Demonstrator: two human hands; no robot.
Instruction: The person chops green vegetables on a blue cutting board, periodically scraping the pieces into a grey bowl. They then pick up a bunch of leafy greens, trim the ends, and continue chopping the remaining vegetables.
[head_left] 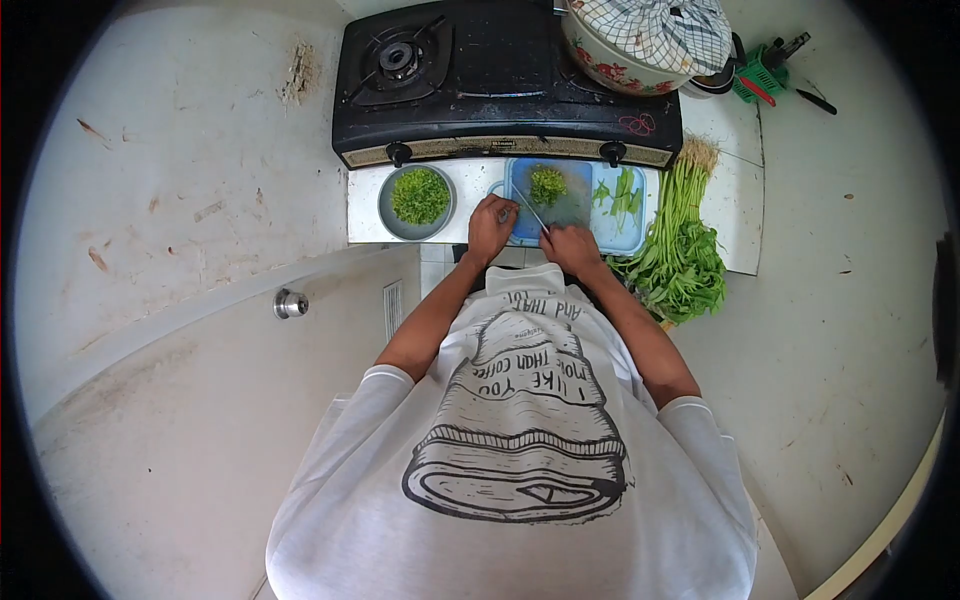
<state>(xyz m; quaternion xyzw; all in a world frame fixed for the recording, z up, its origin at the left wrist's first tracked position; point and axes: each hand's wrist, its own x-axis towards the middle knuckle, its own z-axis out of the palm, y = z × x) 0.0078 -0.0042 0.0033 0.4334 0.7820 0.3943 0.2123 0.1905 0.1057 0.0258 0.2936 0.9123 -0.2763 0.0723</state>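
The cutting board (575,208) is set on the tabletop (737,225). Chopped greens (547,185) and, nearer, a knife (532,207) are found at its left part, loose leaves (625,195) on its right. A bowl (415,233) holding cut greens (420,195) is placed to the board's left. A bundle of greens (680,230) is laid at its right. Behind the board, the stove (500,60) is positioned; on it, behind the board's right part, a pot (600,57) is seated, topped by a cloth (650,25). A basket (762,75) is located behind and right of the board.
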